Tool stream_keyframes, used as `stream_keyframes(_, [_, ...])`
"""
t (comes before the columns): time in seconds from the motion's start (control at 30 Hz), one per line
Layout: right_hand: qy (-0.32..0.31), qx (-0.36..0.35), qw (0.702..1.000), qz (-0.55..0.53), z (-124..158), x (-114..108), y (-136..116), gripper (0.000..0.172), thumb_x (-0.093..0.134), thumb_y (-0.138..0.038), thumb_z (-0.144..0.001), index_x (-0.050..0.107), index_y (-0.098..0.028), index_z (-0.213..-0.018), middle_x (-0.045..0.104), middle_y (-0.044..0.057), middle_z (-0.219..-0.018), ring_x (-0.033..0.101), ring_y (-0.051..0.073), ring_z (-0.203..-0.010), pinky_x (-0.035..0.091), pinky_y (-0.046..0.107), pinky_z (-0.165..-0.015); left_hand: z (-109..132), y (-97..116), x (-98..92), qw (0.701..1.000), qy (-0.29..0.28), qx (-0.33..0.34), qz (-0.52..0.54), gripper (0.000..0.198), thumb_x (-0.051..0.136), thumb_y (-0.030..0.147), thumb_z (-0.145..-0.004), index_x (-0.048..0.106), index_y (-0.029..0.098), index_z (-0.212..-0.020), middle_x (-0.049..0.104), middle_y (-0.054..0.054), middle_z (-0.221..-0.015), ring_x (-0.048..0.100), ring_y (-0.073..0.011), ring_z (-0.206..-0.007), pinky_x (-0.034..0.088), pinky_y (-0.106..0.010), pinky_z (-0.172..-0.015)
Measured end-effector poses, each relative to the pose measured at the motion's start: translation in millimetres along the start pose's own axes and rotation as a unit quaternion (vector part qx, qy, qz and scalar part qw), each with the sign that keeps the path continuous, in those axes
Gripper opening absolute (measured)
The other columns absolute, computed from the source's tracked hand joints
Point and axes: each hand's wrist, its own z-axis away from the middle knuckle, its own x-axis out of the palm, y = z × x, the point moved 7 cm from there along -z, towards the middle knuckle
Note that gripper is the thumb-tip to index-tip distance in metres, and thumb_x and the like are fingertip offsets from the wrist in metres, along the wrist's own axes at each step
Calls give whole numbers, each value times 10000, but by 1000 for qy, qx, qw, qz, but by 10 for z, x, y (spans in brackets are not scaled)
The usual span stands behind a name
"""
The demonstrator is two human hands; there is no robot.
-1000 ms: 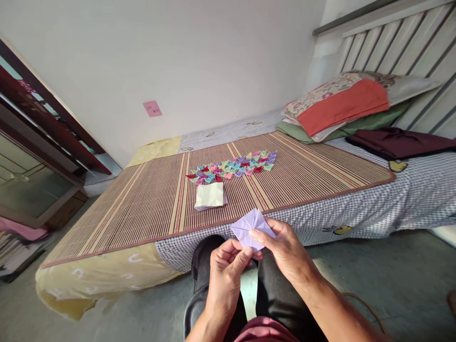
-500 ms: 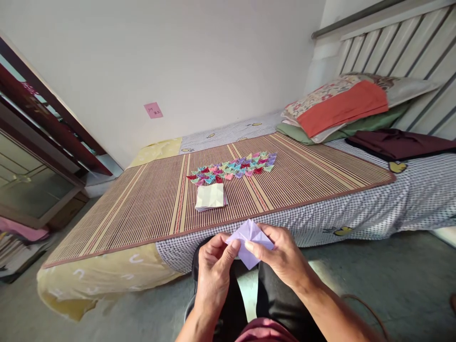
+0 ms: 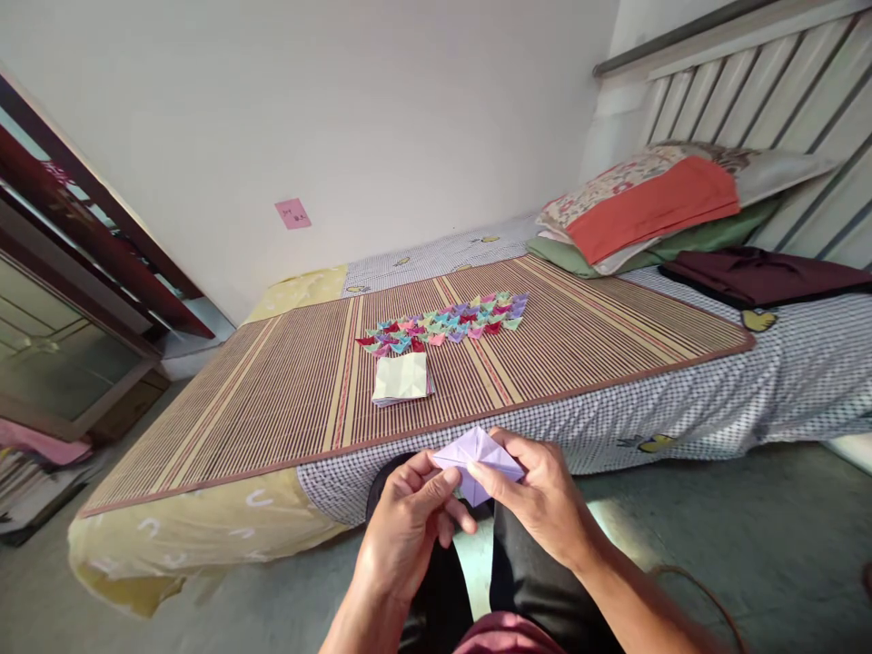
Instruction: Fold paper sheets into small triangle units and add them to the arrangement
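Paper (image 3: 480, 447), pale purple and creased, is between our two hands, raised above our knees (image 3: 514, 554) and in front of the near side of the bed (image 3: 224, 545). Our left hand (image 3: 409, 509) has a narrow grip on its left corner, thumb on top, with lower fingers stretched out beneath; our right hand (image 3: 545, 481) pinches the right side, thumb laid across the face. A second ago our left hand was at the bottom corner; since then it has moved up to the left one, and its lower fingers have spread. We judge that the shaping is unfinished, as the bottom point shows below our thumbs. On the mat (image 3: 286, 391), a stack of creased sheets (image 3: 401, 377) lies near rows of small folded pieces (image 3: 450, 320), both well apart from our hands
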Motion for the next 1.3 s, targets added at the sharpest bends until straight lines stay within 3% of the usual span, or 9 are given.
stream_keyframes(0.27, [53, -60, 995, 67, -3, -49, -37, 193, 691, -286, -935, 588, -221, -785, 598, -40, -663, 539, 134, -590, 434, 232, -570, -55, -115, -8, 998, 25, -33, 49, 513, 1045, 418, -603, 722, 123, -870, 779, -43, -751, 746, -135, -546, 536, -145, -471])
stream_keyframes(0.47, [91, -114, 988, 53, 22, -192, -88, 72, 663, -230, -993, 649, -224, -922, 666, -15, -789, 635, 156, -721, 511, 244, -696, -70, -94, -66, 999, 45, 22, 5, 497, 1011, 446, -656, 687, 124, -853, 776, -27, -788, 709, -121, -450, 337, -109, -293])
stream_keyframes(0.57, [87, -150, 982, 67, 37, -176, -100, 141, 624, -170, -1020, 623, -224, -890, 650, -3, -826, 641, 157, -757, 513, 251, -718, -84, -100, -87, 999, 41, 14, 7, 477, 1015, 433, -653, 725, 106, -844, 781, -36, -760, 708, -118, -449, 362, -104, -302])
stream_keyframes(0.7, [95, -200, 970, 101, 74, -116, -65, 166, 601, -115, -1032, 613, -219, -904, 634, 19, -881, 645, 173, -832, 515, 275, -768, -115, -160, -89, 996, 21, -54, 64, 420, 1031, 299, -647, 789, 70, -903, 817, -94, -802, 763, -144, -538, 510, -114, -412])
stream_keyframes(0.83, [91, -209, 965, 129, 80, -56, 13, 164, 596, -102, -1033, 609, -220, -919, 649, 28, -888, 646, 190, -846, 510, 303, -785, -139, -218, -139, 989, 41, -92, 111, 107, 860, 65, -824, 799, 52, -910, 835, -132, -834, 805, -174, -620, 603, -146, -532])
stream_keyframes(0.97, [87, -188, 972, 109, 48, -56, 58, 197, 609, -120, -1024, 578, -224, -860, 640, 7, -833, 635, 168, -774, 499, 272, -728, -139, -246, -176, 991, 36, -85, 97, 101, 778, 78, -916, 809, 65, -1012, 853, -160, -973, 847, -252, -845, 684, -252, -740])
stream_keyframes(1.07, [92, -166, 978, 90, 34, -88, 77, 168, 643, -135, -1003, 596, -226, -869, 640, -15, -798, 615, 149, -710, 485, 251, -681, -130, -239, -167, 994, 29, -65, 78, 256, 915, 181, -821, 824, 74, -1036, 852, -174, -1069, 841, -273, -930, 683, -269, -804])
stream_keyframes(1.2, [99, -153, 980, 79, 37, -119, 85, 121, 659, -135, -990, 637, -227, -915, 664, -20, -804, 619, 147, -717, 487, 248, -683, -132, -231, -165, 993, 78, -35, 77, 459, 1069, 269, -565, 849, 78, -919, 863, -155, -939, 838, -253, -818, 679, -248, -747])
stream_keyframes(1.3, [82, -164, 980, 75, 39, -107, 58, 165, 626, -112, -1003, 640, -224, -883, 667, -11, -828, 622, 148, -748, 481, 252, -693, -147, -243, -148, 992, 101, -27, 76, 501, 1089, 295, -496, 859, 80, -887, 860, -143, -875, 834, -247, -782, 677, -240, -731])
